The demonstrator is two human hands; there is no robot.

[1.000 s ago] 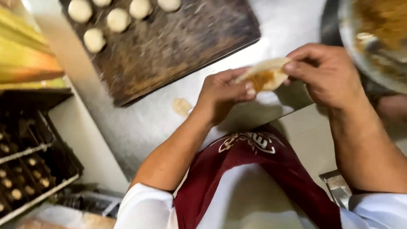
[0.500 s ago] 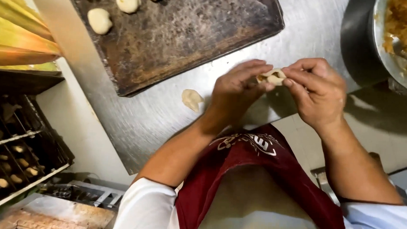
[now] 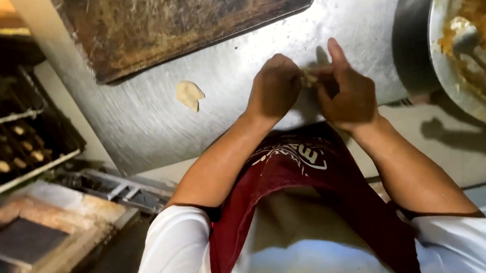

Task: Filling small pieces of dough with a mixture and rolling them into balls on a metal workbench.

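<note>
Both hands, the left hand [image 3: 274,89] and the right hand [image 3: 348,91], are now pinched together around a small pale filled dough piece [image 3: 309,78], held just above the brushed steel tabletop [image 3: 227,120]. Half a second ago the dough showed more openly between the fingers; it is now nearly enclosed, which suggests sealing is almost complete. A flat pale dough scrap [image 3: 189,94] lies to the left, near the dark baking tray [image 3: 166,26]; a metal bowl of brown filling [image 3: 472,47] sits far right.
</note>
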